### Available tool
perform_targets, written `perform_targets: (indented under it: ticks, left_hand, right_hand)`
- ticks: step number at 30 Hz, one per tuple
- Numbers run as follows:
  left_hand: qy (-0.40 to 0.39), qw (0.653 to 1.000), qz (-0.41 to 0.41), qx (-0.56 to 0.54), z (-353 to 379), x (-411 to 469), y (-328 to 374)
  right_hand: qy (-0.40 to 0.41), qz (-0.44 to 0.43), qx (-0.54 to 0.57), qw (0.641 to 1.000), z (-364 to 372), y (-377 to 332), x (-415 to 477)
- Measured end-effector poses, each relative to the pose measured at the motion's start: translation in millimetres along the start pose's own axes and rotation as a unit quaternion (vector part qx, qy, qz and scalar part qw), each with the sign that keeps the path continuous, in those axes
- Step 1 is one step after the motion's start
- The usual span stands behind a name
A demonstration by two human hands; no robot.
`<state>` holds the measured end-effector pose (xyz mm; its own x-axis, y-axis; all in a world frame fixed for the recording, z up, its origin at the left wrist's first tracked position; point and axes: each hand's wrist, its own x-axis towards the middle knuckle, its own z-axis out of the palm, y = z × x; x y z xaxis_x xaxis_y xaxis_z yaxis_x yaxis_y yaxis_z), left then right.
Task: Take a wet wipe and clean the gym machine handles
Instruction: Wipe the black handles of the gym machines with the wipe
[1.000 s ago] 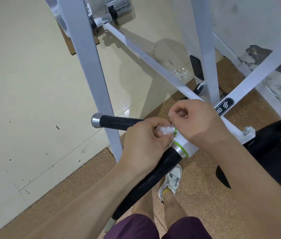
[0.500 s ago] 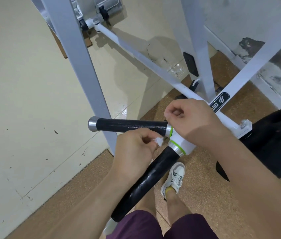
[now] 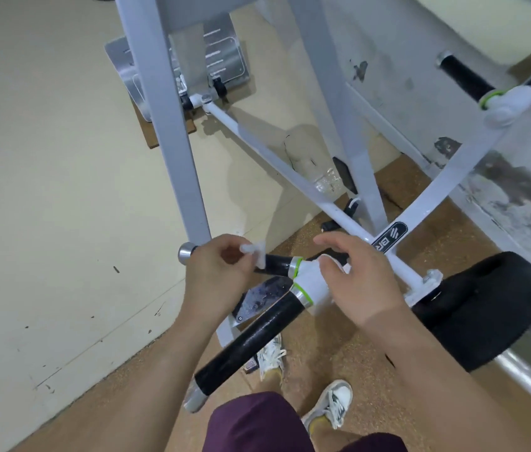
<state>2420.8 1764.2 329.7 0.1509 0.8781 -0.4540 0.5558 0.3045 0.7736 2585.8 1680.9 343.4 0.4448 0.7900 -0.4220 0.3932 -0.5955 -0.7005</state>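
Observation:
My left hand pinches a small white wet wipe over the horizontal black handle, whose silver end cap sticks out left of my knuckles. My right hand hovers with its fingers spread just right of the white joint with green rings. It holds nothing. A second black handle slants down from the joint toward my legs. Another pair of black handles is at the upper right.
The machine's grey uprights and white diagonal bars cross in front of me. A black seat pad is at my right. A metal footplate lies on the cream floor; my shoes stand on brown cork flooring.
My left hand moved left along the horizontal handle with the wipe. My right hand came off the joint and spread its fingers. The view tilted up, showing the far handles.

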Motion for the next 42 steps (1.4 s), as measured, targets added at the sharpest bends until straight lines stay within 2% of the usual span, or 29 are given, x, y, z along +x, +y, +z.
perform_targets:
  ticks: [2, 4, 8, 11, 13, 16, 21, 24, 27, 32, 35, 38, 42]
  left_hand:
    - [-0.097, 0.984, -0.041, -0.143, 6, -25, 31]
    - [-0.155, 0.968, -0.042, -0.192, 15, -51, 55]
    - [-0.152, 0.963, -0.011, -0.224, 47, -101, 87]
    - [-0.132, 0.955, 0.011, -0.265, 79, -139, 113]
    - [-0.139, 0.935, 0.010, -0.327, 104, -165, 134]
    - [-0.176, 0.901, -0.004, -0.396, 144, -199, 168]
    - [-0.272, 0.910, 0.028, -0.311, 194, -234, 213]
    - [-0.307, 0.935, 0.096, -0.148, 213, -240, 234]
    - [-0.337, 0.930, 0.139, -0.039, 235, -240, 252]
    - [-0.258, 0.951, 0.162, -0.052, 277, -211, 275]
    - [-0.243, 0.956, 0.113, -0.122, 298, -170, 289]
    - [-0.260, 0.938, 0.040, -0.227, 321, -113, 306]
    - [-0.246, 0.949, 0.054, -0.189, 357, -22, 323]
  right_hand:
    - [-0.076, 0.032, 0.162, 0.983, -20, -13, -18]
    - [-0.127, 0.043, 0.257, 0.957, -42, -21, -35]
    - [-0.042, 0.012, 0.257, 0.966, -102, -12, -65]
    - [-0.054, 0.002, 0.306, 0.950, -157, 10, -90]
    - [-0.069, -0.003, 0.322, 0.944, -195, 29, -109]
    - [-0.058, -0.014, 0.291, 0.955, -247, 63, -132]
    - [-0.024, -0.008, 0.288, 0.957, -309, 107, -155]
    - [-0.010, 0.002, 0.349, 0.937, -334, 122, -156]
    - [0.021, 0.006, 0.365, 0.931, -347, 135, -148]
    - [0.049, -0.016, 0.376, 0.925, -352, 150, -115]
    - [0.039, -0.042, 0.343, 0.938, -358, 158, -82]
    - [0.016, -0.030, 0.301, 0.953, -363, 166, -33]
    - [0.019, -0.006, 0.300, 0.954, -368, 167, 51]
